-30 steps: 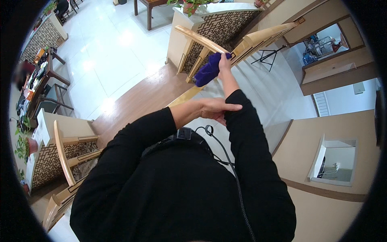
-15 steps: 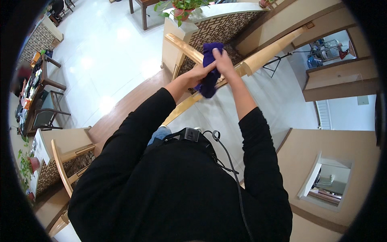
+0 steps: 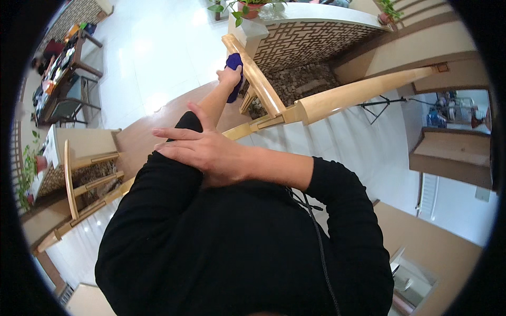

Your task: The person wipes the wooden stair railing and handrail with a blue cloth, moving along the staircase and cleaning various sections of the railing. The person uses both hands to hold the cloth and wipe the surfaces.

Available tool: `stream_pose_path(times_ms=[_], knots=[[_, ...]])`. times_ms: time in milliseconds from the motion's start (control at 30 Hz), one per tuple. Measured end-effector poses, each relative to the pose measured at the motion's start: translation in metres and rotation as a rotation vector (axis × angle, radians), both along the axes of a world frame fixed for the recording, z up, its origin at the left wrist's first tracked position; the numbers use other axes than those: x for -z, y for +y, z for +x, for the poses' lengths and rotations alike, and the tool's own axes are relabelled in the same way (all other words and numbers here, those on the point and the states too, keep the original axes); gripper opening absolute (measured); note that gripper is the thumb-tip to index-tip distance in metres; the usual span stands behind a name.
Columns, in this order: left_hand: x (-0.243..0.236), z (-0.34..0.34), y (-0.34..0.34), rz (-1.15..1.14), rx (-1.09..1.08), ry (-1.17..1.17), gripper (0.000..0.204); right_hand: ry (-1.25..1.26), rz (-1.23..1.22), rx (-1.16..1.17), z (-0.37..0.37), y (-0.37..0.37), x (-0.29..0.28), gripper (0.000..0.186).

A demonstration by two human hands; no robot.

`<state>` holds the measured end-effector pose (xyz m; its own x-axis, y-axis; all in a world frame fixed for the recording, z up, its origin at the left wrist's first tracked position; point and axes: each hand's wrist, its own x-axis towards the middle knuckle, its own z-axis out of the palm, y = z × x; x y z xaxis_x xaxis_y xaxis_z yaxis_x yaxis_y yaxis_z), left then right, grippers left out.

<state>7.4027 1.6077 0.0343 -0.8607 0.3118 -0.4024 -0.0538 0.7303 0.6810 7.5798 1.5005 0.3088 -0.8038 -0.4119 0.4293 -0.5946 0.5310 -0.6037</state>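
My left hand is closed on a purple cloth at the far end of my outstretched left arm. The cloth lies along the left side of a pale wooden handrail, close to its upper end; I cannot tell how firmly it touches. My right hand is open, fingers spread, and lies across my left forearm at the edge of the black sleeve. Nothing shows in the right hand.
Beyond the handrail stands a low wall with a lattice panel and a potted plant. The thick rail runs off to the right. Another railing is at the left, and a cluttered table with a chair stands farther off. A cable hangs down my front.
My right hand has let go of the cloth and come back onto my left forearm. My left hand has carried the cloth left and away, to the handrail's upper end. The view has shifted.
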Motion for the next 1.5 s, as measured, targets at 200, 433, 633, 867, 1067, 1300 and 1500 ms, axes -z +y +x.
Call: stream_pose_path(times_ms=[200,433,633,867,1067,1300,1500], knots=[[0.034,0.086,0.018,0.049,0.485,0.080,0.078,-0.135,0.267,0.536,0.039,0.175,0.020,0.059],[0.094,0.176,0.068,-0.004,0.475,0.003,0.071,-0.358,0.478,1.171,0.115,0.307,0.108,0.031],[0.075,0.112,0.097,-0.156,0.354,0.016,0.066,-0.358,0.365,1.216,0.103,0.301,0.099,0.023],[0.156,-0.022,0.142,-0.162,0.101,0.123,0.087,-0.406,0.353,1.227,0.082,0.301,0.084,0.017],[0.183,-0.132,0.180,-0.159,-0.005,-0.042,0.098,-0.513,0.379,1.271,0.072,0.296,0.084,0.016],[0.249,-0.252,0.213,-0.256,0.139,-0.020,0.083,-0.570,0.384,1.287,0.072,0.294,0.086,0.016],[0.273,-0.268,0.205,-0.279,0.405,0.331,0.052,-0.583,0.393,1.288,0.063,0.298,0.086,0.014]])
